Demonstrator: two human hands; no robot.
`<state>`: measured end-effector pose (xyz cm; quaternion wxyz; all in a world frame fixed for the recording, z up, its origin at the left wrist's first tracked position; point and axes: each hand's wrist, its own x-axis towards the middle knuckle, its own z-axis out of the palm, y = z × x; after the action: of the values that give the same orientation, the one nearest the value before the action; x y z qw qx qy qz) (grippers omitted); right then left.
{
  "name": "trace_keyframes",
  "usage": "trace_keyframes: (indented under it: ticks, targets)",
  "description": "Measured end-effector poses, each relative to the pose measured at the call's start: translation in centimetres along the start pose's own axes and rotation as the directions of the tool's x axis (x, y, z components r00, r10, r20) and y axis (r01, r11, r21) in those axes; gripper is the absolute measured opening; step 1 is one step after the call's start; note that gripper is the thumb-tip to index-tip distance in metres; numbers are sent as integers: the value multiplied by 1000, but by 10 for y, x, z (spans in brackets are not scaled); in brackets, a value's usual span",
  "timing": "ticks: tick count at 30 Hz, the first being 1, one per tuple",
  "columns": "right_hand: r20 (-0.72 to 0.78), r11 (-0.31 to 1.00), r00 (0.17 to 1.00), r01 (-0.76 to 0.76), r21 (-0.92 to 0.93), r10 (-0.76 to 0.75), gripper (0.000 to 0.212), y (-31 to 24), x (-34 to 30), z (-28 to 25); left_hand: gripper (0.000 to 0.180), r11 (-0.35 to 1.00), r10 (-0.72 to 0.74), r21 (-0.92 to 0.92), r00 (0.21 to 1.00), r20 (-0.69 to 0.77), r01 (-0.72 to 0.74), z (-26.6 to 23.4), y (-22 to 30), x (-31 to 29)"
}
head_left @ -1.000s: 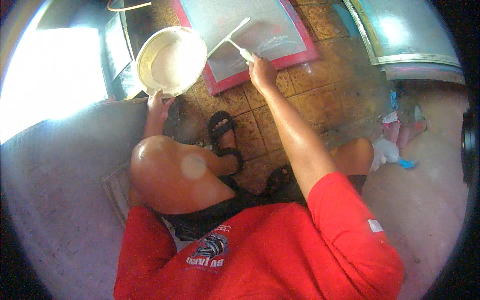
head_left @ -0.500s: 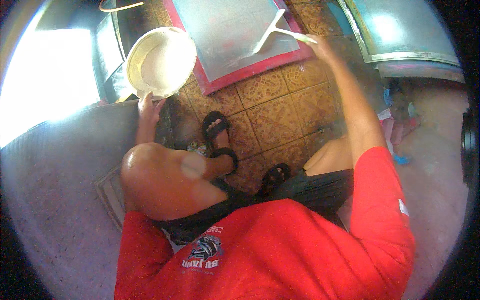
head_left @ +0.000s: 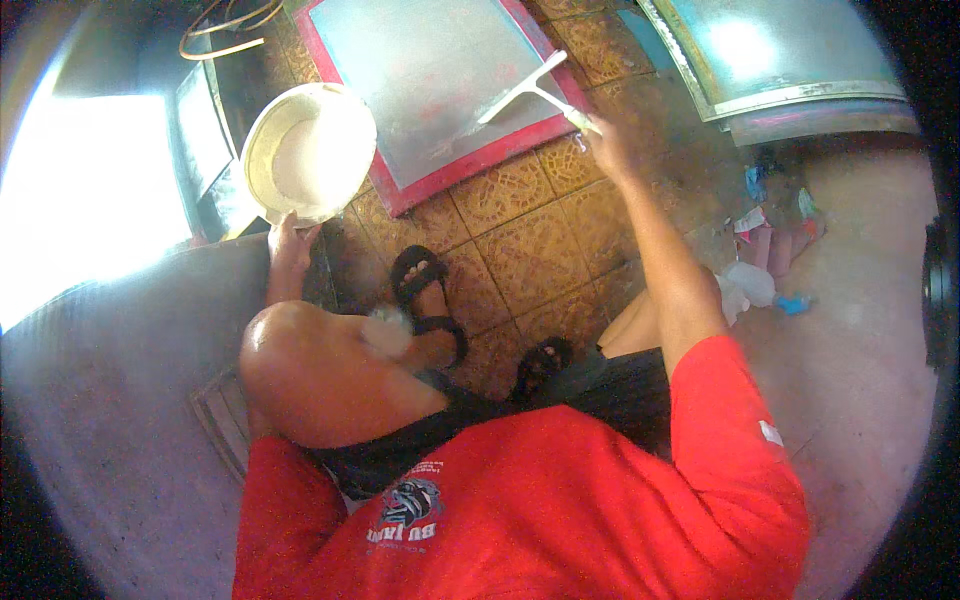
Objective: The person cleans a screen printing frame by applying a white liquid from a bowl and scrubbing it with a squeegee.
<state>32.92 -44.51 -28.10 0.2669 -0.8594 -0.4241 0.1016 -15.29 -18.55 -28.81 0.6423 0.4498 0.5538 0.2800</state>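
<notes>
My left hand (head_left: 291, 240) grips the near rim of a cream plastic basin (head_left: 262, 165), which is tilted and has pale liquid or powder in it, I cannot tell which. My right hand (head_left: 608, 148) is closed around the handle of a white T-shaped squeegee (head_left: 540, 88). The blade lies slantwise over the lower right part of a flat framed screen (head_left: 425, 85) with a grey middle and a red-pink border (head_left: 470, 163). Whether the blade touches the surface I cannot tell.
Brown patterned tiles (head_left: 535, 245) cover the floor around my sandalled feet. A second metal-edged frame (head_left: 790, 60) stands at the far right. Scraps of plastic and paper (head_left: 765, 245) lie to the right. A coiled hose (head_left: 225, 50) is at the far left, near a bright opening (head_left: 90, 190).
My right hand and the squeegee have come slightly nearer and to the left, and the blade has turned a little. The whole view has shifted slightly. My left hand still holds the basin.
</notes>
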Motion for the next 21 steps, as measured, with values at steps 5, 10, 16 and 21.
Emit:
trace_keyframes:
  ticks: [5, 10, 16, 21]
  targets:
    - [-147, 997, 987, -71, -33, 66, 27, 64, -14, -7, 42, 1000, -3, 12, 1000, 10, 2, 25, 5, -4]
    - [-123, 982, 983, -153, -110, 139, 30, 27, -18, -8, 41, 995, -27, 90, 999, -23, 29, 6, 0, 2]
    - [-61, 979, 979, -199, -47, 196, 32, 23, -41, -1, 42, 999, 5, 50, 998, 63, -8, 13, -20, 16]
    - [6, 983, 987, -161, 93, 161, 36, -20, -63, -18, 44, 995, 29, -90, 998, -52, -34, -7, -35, 26]
